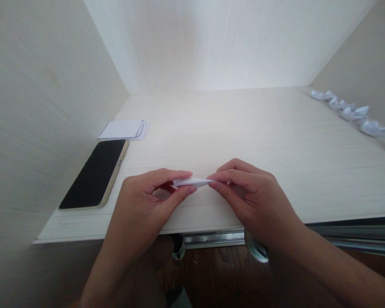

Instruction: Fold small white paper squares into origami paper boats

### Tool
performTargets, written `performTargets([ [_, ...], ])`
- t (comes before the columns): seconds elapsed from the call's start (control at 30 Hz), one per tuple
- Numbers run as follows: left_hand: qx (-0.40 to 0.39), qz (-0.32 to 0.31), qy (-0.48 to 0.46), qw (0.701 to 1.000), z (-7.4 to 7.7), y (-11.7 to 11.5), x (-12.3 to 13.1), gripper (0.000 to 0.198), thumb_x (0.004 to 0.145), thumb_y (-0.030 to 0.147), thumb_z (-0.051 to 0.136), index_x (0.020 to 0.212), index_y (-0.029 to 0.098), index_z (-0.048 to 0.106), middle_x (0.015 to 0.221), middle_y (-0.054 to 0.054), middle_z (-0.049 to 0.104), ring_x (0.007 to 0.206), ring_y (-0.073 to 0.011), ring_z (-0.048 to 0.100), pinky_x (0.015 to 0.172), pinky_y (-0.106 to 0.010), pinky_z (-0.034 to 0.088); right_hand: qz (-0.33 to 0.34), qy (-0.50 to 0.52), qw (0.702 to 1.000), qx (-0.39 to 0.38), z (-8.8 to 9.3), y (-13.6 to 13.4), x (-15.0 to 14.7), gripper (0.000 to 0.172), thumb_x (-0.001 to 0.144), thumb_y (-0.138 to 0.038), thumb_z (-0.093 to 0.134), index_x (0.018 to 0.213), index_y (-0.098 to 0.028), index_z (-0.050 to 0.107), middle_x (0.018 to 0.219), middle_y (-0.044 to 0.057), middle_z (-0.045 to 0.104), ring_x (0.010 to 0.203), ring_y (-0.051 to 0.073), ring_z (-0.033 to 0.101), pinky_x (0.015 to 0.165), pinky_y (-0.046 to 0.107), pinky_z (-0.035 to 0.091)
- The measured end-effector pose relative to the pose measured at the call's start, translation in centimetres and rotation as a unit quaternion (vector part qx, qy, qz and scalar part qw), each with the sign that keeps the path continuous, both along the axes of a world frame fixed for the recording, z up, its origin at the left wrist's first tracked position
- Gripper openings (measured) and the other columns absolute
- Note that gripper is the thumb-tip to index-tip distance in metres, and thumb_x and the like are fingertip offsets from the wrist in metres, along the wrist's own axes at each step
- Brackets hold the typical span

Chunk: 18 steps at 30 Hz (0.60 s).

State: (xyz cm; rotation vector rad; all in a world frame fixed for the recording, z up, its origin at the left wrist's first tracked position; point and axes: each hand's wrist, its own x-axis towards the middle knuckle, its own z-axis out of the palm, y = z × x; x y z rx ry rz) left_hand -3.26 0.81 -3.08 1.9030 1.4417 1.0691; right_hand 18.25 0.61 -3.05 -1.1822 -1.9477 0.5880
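A small folded piece of white paper is held between both hands just above the front of the pale wooden desk. My left hand pinches its left end between thumb and fingers. My right hand pinches its right tip with fingers pressed together. The paper looks flattened and pointed toward the right.
A black phone lies face up at the left by the side wall. Behind it is a small stack of white paper sheets. Several folded white paper shapes line the right wall. The desk's front edge runs below my hands, with a metal rail under it.
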Motion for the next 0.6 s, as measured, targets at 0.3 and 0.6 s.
performTargets([
  [0.3,0.002,0.081,-0.085,0.993,0.97,-0.39,0.4,0.012,0.076,0.027,0.088,0.088,0.026,0.085,0.075,0.001,0.081,0.063,-0.0164,0.075,0.059,-0.023,0.063,-0.029,0.012,0.999,0.04,0.41,-0.06,-0.26,0.016,0.096,-0.013,0.068,0.095,-0.023,0.08,0.091,0.003,0.077,0.082,0.016,0.071,0.072,0.028,0.057],
  [0.6,-0.042,0.062,-0.219,0.973,0.57,0.1,-0.08,0.013,0.075,0.026,0.09,0.083,0.021,0.082,0.072,0.0,0.078,0.062,-0.0165,0.074,0.06,-0.025,0.064,-0.072,-0.036,0.984,0.159,-0.12,-0.32,-0.21,0.018,0.096,-0.01,0.066,0.1,-0.024,0.078,0.096,0.004,0.076,0.081,0.016,0.071,0.07,0.029,0.059],
])
